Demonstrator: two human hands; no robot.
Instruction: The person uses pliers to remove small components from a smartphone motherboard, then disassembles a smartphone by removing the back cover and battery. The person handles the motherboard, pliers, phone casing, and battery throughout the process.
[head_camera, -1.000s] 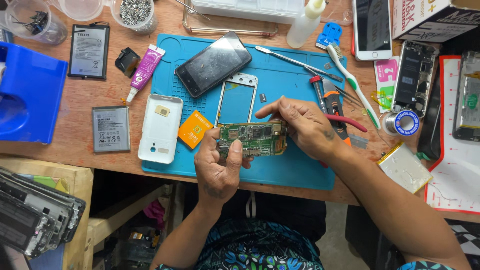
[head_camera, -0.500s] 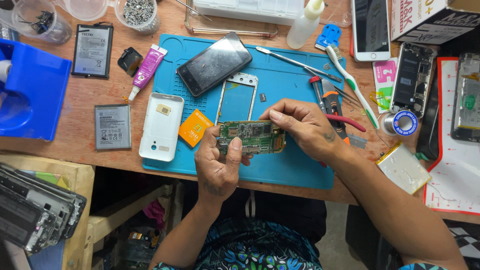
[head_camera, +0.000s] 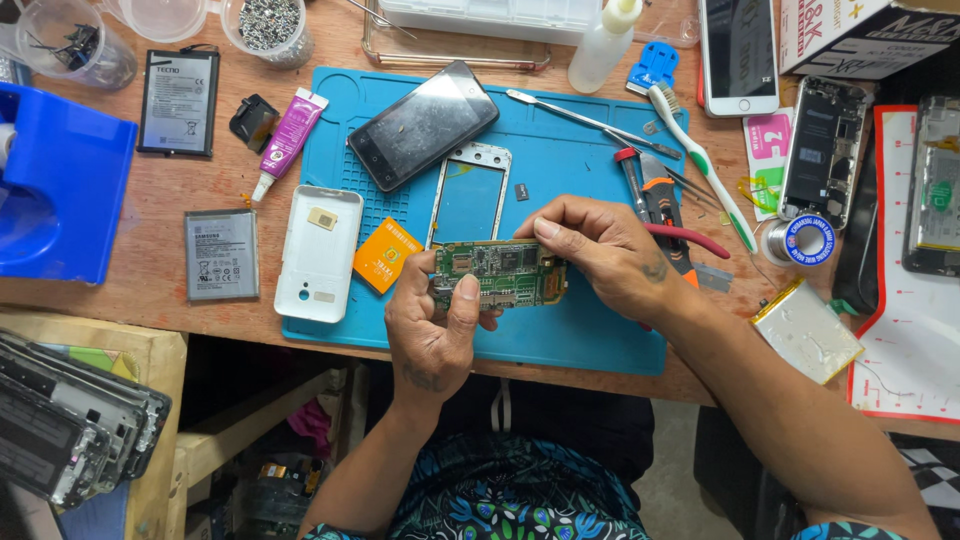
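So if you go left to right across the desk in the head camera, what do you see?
Blue bin → grey battery → white phone cover → orange card → green circuit board, held by left hand and right hand → solder spool.

Just below my fingers the blue mat (head_camera: 600, 340) lies bare down to its near edge, so a hand could pass there. Left of my left hand (head_camera: 432, 325) the orange card (head_camera: 386, 256) and the white back cover (head_camera: 318, 252) block the way. Above my fingertips the phone frame (head_camera: 470, 193) and the black phone (head_camera: 422, 124) crowd the mat. Right of my right hand (head_camera: 600, 255) the red-handled pliers (head_camera: 672, 222), screwdriver (head_camera: 630, 175) and toothbrush (head_camera: 702, 165) stand close together.
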